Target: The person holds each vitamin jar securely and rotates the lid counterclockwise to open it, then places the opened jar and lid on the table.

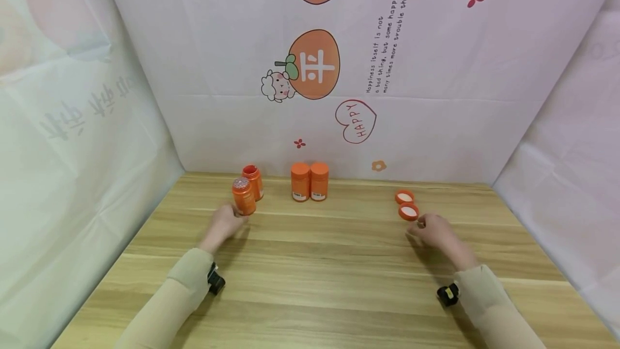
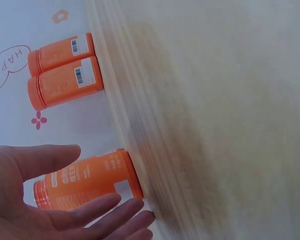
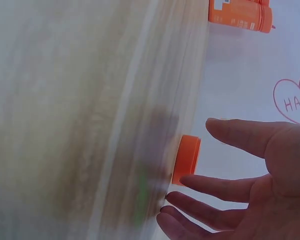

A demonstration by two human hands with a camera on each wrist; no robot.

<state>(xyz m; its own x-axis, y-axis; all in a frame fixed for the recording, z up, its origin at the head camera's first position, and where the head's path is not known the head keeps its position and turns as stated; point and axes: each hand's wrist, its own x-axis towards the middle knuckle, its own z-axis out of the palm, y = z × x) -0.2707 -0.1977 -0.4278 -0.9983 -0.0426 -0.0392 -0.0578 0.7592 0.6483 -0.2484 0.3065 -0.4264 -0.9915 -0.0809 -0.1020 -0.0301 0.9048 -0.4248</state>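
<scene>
In the head view, an uncapped orange bottle point(image 1: 244, 198) with a silvery top stands in front of a second uncapped bottle point(image 1: 256, 188) at the far left. My left hand point(image 1: 226, 221) is beside the nearer one. The left wrist view has its thumb and fingers spread, with the bottle point(image 2: 92, 181) beyond them; whether they touch it I cannot tell. Two orange lids lie inside up at the right, a nearer lid point(image 1: 409, 211) and a farther lid point(image 1: 404, 197). Close to the nearer lid is my right hand point(image 1: 436, 230), its fingers extended around the lid point(image 3: 187, 160) in the right wrist view.
Two capped orange bottles, a left one point(image 1: 300, 183) and a right one point(image 1: 319, 182), stand side by side at the back middle. The wooden table point(image 1: 310, 273) ends at a white printed backdrop point(image 1: 218, 123). White sheets hang at both sides.
</scene>
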